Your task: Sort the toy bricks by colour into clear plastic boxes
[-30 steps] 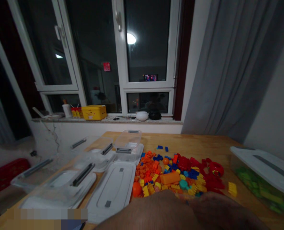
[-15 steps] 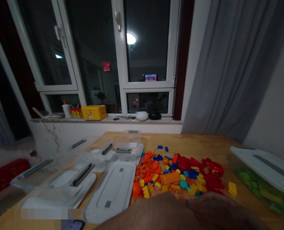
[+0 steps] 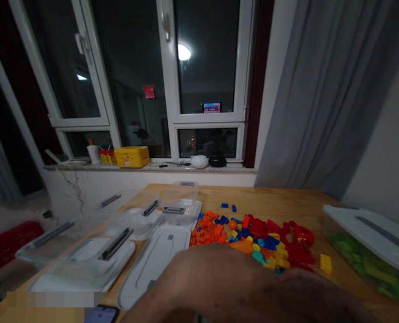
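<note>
A pile of small plastic bricks (image 3: 260,235), orange, red, blue and yellow, lies on the wooden table (image 3: 280,202). A single yellow brick (image 3: 326,264) sits apart at its right. Very close to the camera, my left hand (image 3: 212,282) and my right hand (image 3: 317,298) fill the bottom of the picture as dark, blurred shapes. They cover the near edge of the pile. No fingers show, so I cannot tell whether either hand holds anything.
Several clear empty tubs (image 3: 179,197) and a white lid (image 3: 155,264) stand left of the pile. A lidded tub of green bricks (image 3: 367,242) sits at the right edge. A phone (image 3: 101,314) lies near the front. A windowsill with a yellow box (image 3: 132,157) runs behind.
The blurred hands have risen in the picture and now hide the near part of the pile, which showed before. The view has tilted slightly.
</note>
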